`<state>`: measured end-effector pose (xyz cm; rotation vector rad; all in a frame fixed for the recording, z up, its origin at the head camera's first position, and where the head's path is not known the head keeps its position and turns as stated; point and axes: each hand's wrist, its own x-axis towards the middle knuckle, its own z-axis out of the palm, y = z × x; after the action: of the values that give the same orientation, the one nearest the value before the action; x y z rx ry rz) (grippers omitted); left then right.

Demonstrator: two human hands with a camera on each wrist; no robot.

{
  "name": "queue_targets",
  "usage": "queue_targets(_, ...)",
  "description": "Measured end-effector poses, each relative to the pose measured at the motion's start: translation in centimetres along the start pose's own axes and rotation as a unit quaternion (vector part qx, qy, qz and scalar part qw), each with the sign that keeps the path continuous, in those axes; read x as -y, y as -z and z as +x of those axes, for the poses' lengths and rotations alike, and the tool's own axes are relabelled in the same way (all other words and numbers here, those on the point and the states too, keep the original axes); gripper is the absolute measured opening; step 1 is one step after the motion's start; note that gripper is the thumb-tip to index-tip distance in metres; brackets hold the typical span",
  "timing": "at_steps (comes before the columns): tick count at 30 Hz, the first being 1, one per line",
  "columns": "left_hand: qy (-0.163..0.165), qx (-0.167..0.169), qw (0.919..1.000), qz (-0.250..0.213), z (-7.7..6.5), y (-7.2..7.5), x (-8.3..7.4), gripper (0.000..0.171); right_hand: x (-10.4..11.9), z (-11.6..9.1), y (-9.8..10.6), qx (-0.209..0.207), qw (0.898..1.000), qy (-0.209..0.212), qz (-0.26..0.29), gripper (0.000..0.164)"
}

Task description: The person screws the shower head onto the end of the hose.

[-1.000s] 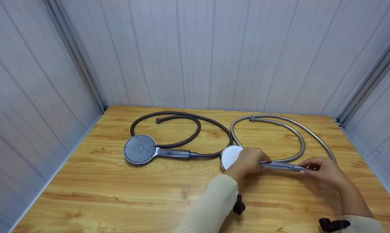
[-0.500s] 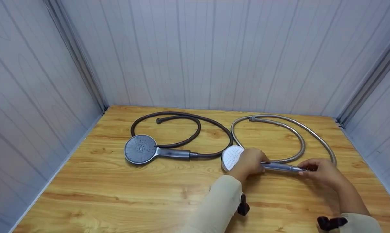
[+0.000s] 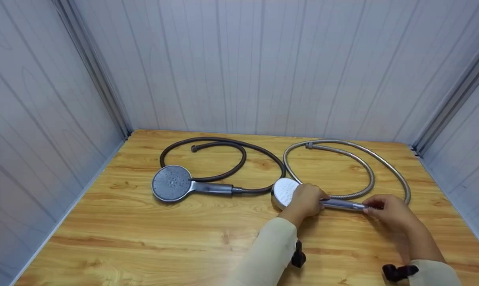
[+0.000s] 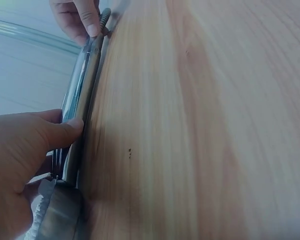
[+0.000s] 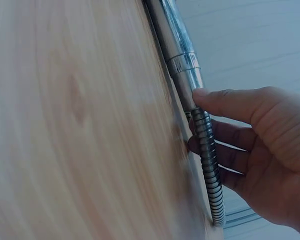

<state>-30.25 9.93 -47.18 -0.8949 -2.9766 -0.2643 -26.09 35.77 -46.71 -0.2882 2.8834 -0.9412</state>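
My left hand (image 3: pixel 306 200) grips a chrome hand shower with a white spray face (image 3: pixel 284 190) by the neck of its handle (image 3: pixel 342 204), thumb on the near side. At the handle's right end my right hand (image 3: pixel 392 211) pinches the hose connector (image 5: pixel 189 82) between thumb and fingers. From that connector runs a ribbed silver hose (image 5: pixel 208 165), passing in front of the curled fingers. The hand shower lies low along the wooden table (image 4: pixel 140 100), its spray face tilted upward in the head view.
Left of my hands lies a dark grey hand shower (image 3: pixel 172 183) with its dark hose (image 3: pixel 223 140) looped behind it. The silver hose's loop (image 3: pixel 372 174) spreads behind my hands, touching the dark hose near the middle. Panelled walls (image 3: pixel 239 67) enclose the back and sides.
My right hand has shifted slightly left with the connector, drawing the silver hose's right side in a little. The left hand has moved slightly right with the hand shower.
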Motion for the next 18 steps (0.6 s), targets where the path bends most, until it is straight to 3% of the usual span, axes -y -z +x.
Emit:
queue_targets(7,-0.013,-0.005,0.9997,0.021,-0.3,0.2,-0.1,0.036,0.7,-0.1,-0.4,-0.008,1.000,-0.004,-0.011,0.022)
queue_targets(18,-0.020,-0.053,0.9977,-0.036,-0.5,0.8,0.5,0.038,1.4,-0.2,-0.9,-0.044,0.998,0.018,-0.039,0.029)
